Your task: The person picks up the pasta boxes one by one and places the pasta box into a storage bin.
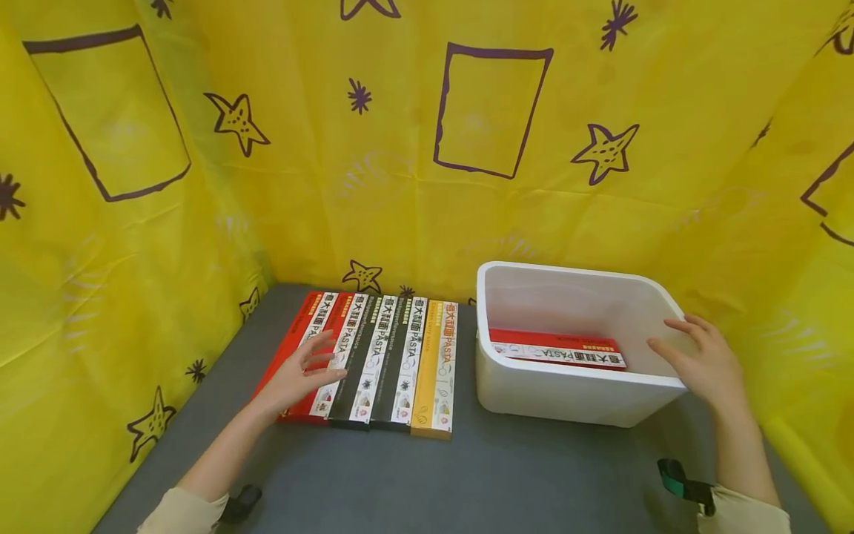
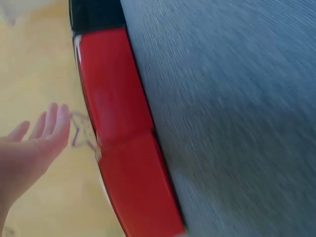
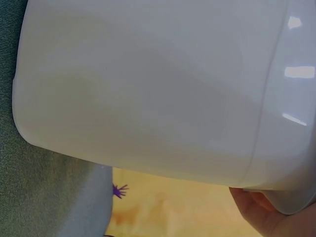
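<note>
Left hand point(image 1: 303, 374) lay flat, fingers straight, on the red pasta boxes point(image 1: 313, 326) left of the white bin point(image 1: 574, 393). Right hand point(image 1: 700, 360) rested relaxed against the bin's right rim, holding nothing.

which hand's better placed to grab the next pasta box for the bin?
Left, probably. The left hand hovers open over the red boxes at the left end of the row, ready for a grip. The right hand rests at the bin rim's right end, across the bin from the row.
</note>
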The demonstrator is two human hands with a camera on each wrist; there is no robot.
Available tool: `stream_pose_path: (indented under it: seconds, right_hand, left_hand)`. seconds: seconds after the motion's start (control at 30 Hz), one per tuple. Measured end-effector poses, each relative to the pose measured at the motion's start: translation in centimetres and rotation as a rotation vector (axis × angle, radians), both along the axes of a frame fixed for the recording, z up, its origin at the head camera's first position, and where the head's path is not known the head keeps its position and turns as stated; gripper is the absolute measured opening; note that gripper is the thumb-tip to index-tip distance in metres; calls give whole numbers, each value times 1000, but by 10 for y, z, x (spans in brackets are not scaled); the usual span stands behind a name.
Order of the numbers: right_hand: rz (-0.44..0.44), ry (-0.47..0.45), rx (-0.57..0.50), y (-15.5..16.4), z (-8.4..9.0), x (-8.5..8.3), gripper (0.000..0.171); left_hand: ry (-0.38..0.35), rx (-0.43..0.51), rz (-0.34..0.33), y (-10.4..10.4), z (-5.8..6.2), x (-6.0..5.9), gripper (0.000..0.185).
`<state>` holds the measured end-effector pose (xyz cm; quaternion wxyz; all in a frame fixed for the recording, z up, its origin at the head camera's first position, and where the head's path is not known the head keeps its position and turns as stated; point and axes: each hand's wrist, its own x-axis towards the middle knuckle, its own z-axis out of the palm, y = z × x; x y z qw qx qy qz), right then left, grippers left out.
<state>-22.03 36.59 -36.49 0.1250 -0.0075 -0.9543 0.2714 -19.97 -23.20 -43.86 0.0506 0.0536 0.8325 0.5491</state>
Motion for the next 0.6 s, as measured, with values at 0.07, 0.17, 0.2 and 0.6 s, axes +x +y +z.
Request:
stream_pose_path:
  seconds: [0.07,0.17,0.2,0.6]
  right_hand:
    - [-1,0,-2,0,1,0,61]
    - [-1,-7,-8,1,1,0,62]
    - [-2,-11,-9,1,1,-1,62]
    - [3,-24,-24,2,-1,0,64]
  left_hand:
    - [23,-25,17,-8,-2,4,82]
    - [60,-37,47,-21,-4,10,83]
    - [68,-42,58,-25,-5,12,84]
    - [117,-371,159,-59,-17,36,104]
